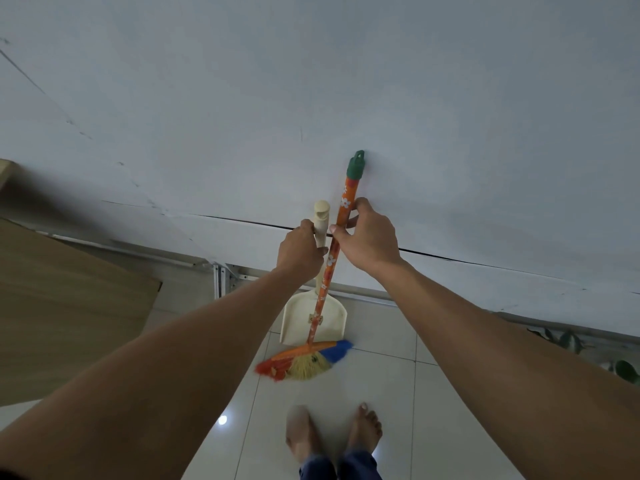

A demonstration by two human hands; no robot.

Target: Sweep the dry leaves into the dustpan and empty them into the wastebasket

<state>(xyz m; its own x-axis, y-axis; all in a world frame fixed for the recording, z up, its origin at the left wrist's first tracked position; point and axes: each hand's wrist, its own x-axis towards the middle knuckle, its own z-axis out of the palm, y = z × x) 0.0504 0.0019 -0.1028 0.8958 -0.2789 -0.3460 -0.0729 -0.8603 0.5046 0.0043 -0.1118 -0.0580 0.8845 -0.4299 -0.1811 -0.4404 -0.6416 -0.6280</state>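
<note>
Left hand (299, 252): fingers curled round the cream handle of the dustpan, a little under the top end of the handle.
Right hand (370, 237): fingers and thumb closed round the orange handle of the broom, below its green cap.
Dustpan (301, 320): cream colour, with a long handle that stands nearly upright; the pan is low at the foot of the wall, and its wide open edge is down by the floor, on the person's side.
Broom (319, 306): orange handle with white flowers, crossing in front of the pan; the handle leans, with the green cap up near the wall.
Bristles (306, 363): red, yellow and blue, on the floor just in front of the open edge of the dustpan.
Hands together: side by side and very near; I cannot tell if they touch.
Wall (311, 81): white, with a long thin crack behind the hands.
Floor (381, 382): pale shiny tiles.
Feet (365, 427): bare, below the bristles.
Wooden board (69, 306): brown, at the left.
Green leaves (568, 341): a few, low at the right edge, by the foot of the wall.
</note>
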